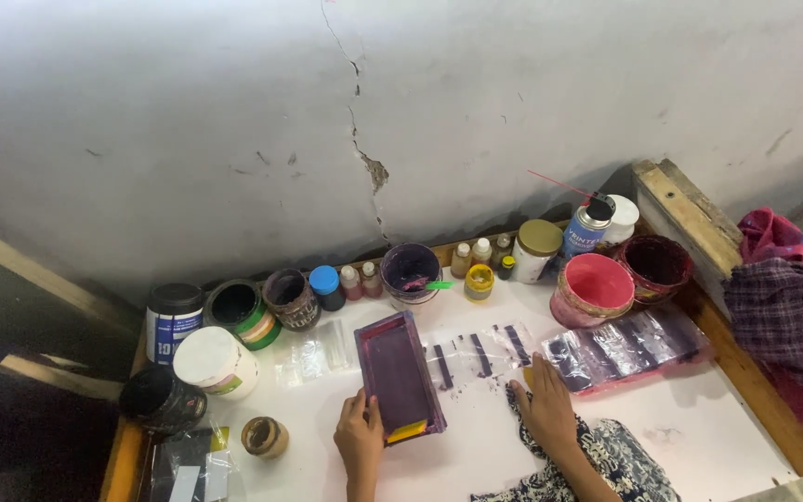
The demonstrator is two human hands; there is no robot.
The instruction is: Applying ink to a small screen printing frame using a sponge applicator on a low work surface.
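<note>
Holding the small purple-stained screen frame (399, 375) with my left hand (359, 435): thumb lies along the frame's left edge near its lower corner, fingers curled underneath (hidden, so I can't tell how tightly they close). A yellow squeegee (407, 430) sits at the frame's near end, just right of my thumb. The frame rests on the white table (699, 418), approx. at centre, long side running away from me. My right hand (545, 406) lies flat, palm down, fingers spread and gripping nothing; it presses on a patterned cloth (606, 455) beside the clear film strips with dark bars (480, 355). Beyond the frame, along the wall: a purple ink pot (410, 271), small bottles (362, 281), a pink tub (594, 288), a spray can (588, 226).
</note>
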